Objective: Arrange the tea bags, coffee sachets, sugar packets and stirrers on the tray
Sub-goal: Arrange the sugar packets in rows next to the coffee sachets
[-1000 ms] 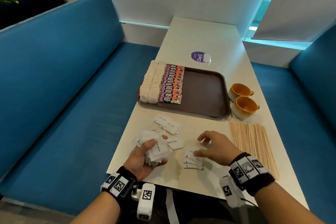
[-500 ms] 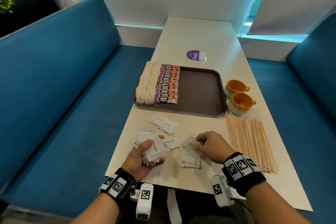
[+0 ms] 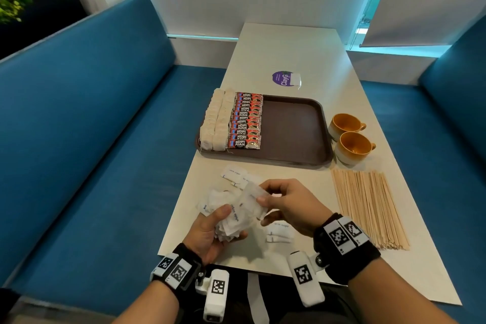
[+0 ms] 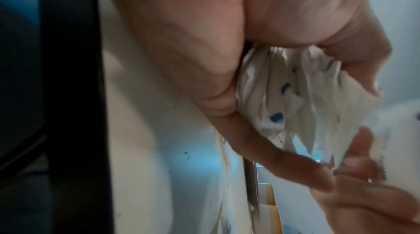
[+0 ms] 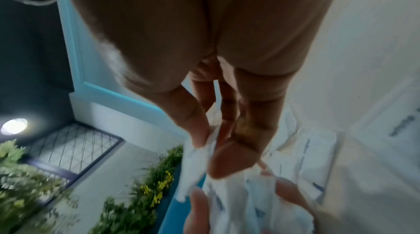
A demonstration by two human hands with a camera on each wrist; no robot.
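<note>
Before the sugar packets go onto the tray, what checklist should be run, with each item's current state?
1. Left hand grips the sugar bundle: ok.
2. Right hand pinches one packet: ok.
3. Free space on the tray beside the coffee sachets: ok.
4. Every packet gathered: not ok, loose packets lie on the table.
5. Bundle squared up: not ok.
6. Stirrers on tray: not ok.

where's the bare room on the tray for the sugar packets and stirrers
The tray is bare from the coffee sachets across to its right rim, beside the two cups. Its left side is packed with tea bags and sachets. Near the hands the table is crowded: loose sugar packets, stirrers to the right.
</note>
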